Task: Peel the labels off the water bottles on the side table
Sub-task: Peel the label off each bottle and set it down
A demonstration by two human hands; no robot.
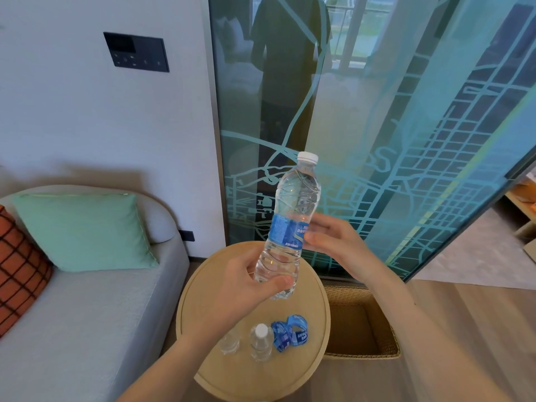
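Note:
A clear water bottle (293,210) with a white cap is held tilted above the round wooden side table (203,285). My left hand (240,285) grips its lower part. My right hand (333,236) touches the blue label (285,230) around its middle with the fingertips. Two bare bottles stand on the table: one with a white cap (261,342) and one partly hidden behind my left forearm (230,342). Peeled blue labels (290,332) lie crumpled beside them.
A woven basket (362,323) stands on the floor right of the table. A grey sofa (87,300) with a green cushion (84,230) and an orange checked one (20,271) is on the left. A patterned glass panel (406,140) rises behind.

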